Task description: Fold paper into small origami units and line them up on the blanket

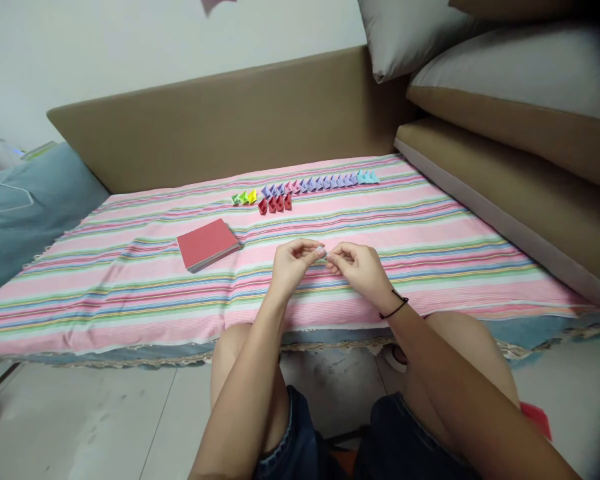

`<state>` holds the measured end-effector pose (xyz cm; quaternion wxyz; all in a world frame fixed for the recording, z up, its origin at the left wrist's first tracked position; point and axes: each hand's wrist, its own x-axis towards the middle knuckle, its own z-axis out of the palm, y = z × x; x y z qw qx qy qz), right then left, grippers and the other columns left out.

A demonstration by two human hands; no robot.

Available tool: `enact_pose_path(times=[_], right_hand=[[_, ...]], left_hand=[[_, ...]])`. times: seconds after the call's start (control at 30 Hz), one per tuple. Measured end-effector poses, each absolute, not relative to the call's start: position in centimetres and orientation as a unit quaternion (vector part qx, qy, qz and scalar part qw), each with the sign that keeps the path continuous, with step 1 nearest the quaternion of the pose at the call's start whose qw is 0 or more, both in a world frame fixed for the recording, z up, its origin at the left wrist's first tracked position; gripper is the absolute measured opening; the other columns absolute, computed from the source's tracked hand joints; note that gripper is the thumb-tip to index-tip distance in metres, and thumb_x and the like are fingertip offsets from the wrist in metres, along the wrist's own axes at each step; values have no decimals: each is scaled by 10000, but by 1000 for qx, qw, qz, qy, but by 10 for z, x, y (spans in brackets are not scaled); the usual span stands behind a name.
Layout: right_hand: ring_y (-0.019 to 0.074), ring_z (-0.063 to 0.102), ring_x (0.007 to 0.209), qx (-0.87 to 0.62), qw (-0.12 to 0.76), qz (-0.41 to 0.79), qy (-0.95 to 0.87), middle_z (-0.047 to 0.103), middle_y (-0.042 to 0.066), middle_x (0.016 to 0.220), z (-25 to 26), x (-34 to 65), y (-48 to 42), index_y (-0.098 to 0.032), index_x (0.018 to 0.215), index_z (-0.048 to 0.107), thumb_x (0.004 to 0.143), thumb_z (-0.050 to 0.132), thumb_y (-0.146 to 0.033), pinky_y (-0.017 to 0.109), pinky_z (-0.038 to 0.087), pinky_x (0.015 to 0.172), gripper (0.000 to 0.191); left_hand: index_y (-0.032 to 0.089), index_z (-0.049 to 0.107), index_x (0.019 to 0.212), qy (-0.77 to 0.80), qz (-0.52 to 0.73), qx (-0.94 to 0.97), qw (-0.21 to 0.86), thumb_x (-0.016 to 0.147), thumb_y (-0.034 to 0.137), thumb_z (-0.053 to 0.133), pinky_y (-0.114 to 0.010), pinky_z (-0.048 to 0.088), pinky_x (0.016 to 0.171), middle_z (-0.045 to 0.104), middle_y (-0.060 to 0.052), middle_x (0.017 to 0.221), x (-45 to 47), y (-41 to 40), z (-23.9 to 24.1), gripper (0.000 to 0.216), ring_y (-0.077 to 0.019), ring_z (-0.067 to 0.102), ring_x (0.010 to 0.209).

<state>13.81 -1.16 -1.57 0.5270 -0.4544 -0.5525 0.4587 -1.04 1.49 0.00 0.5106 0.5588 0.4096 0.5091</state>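
A small, pale folded piece of paper (321, 250) shows between my fingertips, mostly covered by them. My left hand (296, 261) pinches it from the left, and my right hand (356, 265) closes on its other side. Both hands are just above the striped cloth. Beyond them stands a long row of small folded paper pieces (325, 183) in purple, pink and light blue. Several dark red folded pieces (276, 205) form a shorter row in front. Green and yellow folded pieces (244, 197) sit at the left end.
A stack of red paper sheets (207, 243) lies on the striped cloth (145, 293), left of my hands. A brown backboard (230, 120) rises behind. Grey and brown cushions (520, 80) are piled at the right. Blue fabric (40, 200) covers the left end.
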Motion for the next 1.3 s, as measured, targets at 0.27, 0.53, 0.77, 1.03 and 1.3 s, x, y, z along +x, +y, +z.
enact_pose_path(times=[0.27,0.53,0.77,1.03,1.3], right_hand=[[70,431,451,-407,459,606,-507,511,-21,525,-7,143,-11,-158,554,541,674,694,-428,227,330,458,333],[58,343,493,-359,454,697,-424,408,-41,551,-7,147,-10,-151,594,510,670,685,-353,226,232,457,278],[58,291,482,-349,439,725,-399,349,-52,542,-4,150,-7,-142,620,531,652,686,-341,229,209,448,254],[71,404,510,-371,510,634,-448,462,-32,564,-9,146,-9,-158,606,525,717,694,-377,236,292,492,298],[94,487,540,-415,558,516,-501,561,-18,590,-10,144,-6,-169,646,585,696,720,-443,251,387,553,309]], left_hand=[[132,681,673,429,414,519,613,571,461,782,-220,457,553,621,-16,647,-17,16,0,358,-94,538,564],[158,458,543,363,319,470,739,746,526,617,-184,257,376,365,45,464,-11,12,3,450,-44,319,380],[177,373,526,325,334,478,744,761,493,618,-199,169,398,227,81,485,-6,8,4,464,-35,191,402],[197,315,512,381,395,615,565,798,590,497,-230,192,413,230,74,477,-6,14,-3,520,-53,208,406],[223,619,1074,373,471,700,387,715,271,698,-236,500,637,640,-58,1096,-7,15,-7,370,-152,611,851]])
